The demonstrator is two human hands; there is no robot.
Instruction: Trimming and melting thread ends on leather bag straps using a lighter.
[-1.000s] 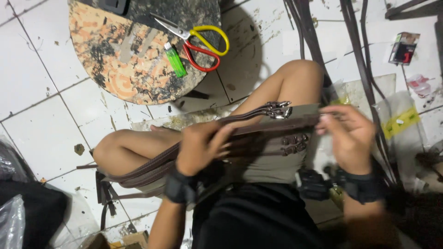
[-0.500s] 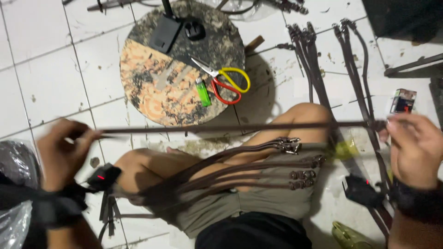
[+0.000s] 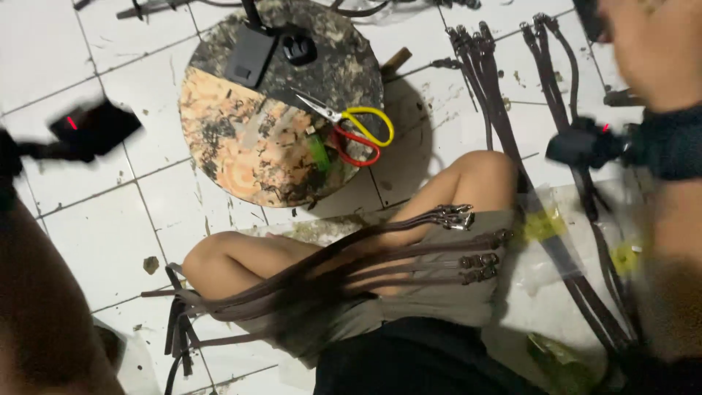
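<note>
Round stained work board [image 3: 241,157] on white tiled floor [image 3: 95,234]; yellow-and-red scissors [image 3: 351,132], green lighter [image 3: 319,152], black box [image 3: 250,57] on it.

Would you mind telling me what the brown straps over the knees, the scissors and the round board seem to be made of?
The brown straps look like leather or a leather-like synthetic: matte, dark, draping limply, with shiny metal buckles at the ends. The scissors have bright steel-looking blades and glossy plastic handles, one yellow and one red. The round board seems wood or composite, stained orange and black; its worn surface leaves that open.
</note>
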